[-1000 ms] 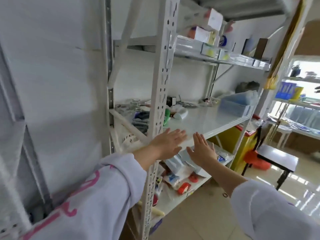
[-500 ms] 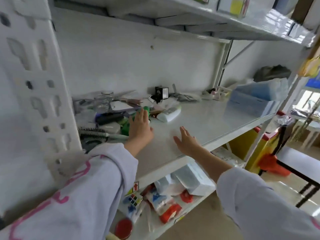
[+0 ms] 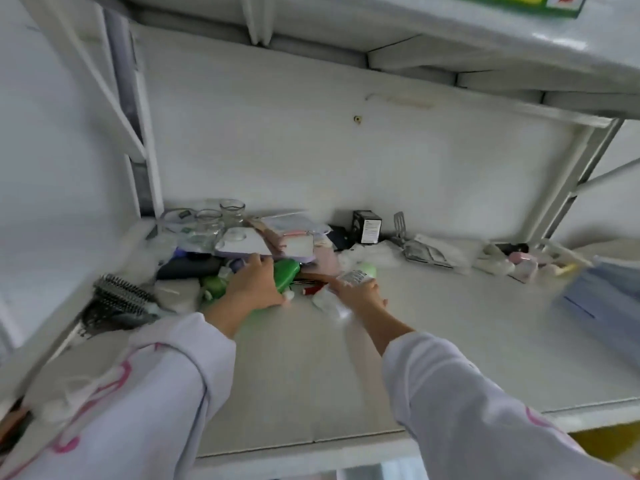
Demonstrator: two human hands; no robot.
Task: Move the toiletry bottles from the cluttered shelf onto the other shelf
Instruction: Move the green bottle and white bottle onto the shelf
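Note:
A green bottle (image 3: 286, 273) lies in the clutter at the back left of the white shelf (image 3: 450, 358). My left hand (image 3: 254, 285) lies over it, fingers curled across its body and thumb beside it. Just right of it lies a white bottle with a pale green cap (image 3: 357, 276). My right hand (image 3: 358, 295) covers that bottle's lower part with bent fingers; blur hides the exact grip. A smaller green bottle (image 3: 214, 285) lies left of my left hand.
Round hairbrushes (image 3: 119, 301) lie at the left edge. Glass jars (image 3: 221, 220), flat packets, a dark pouch (image 3: 188, 268) and a black box (image 3: 367, 226) crowd the back. Small items (image 3: 512, 261) and a blue pack (image 3: 602, 299) sit at the right. An upper shelf (image 3: 485, 39) hangs overhead.
The view has moved in close to the shelf. My left hand slid forward onto the green bottle, and my right hand left the bare shelf surface and reached the white bottle.

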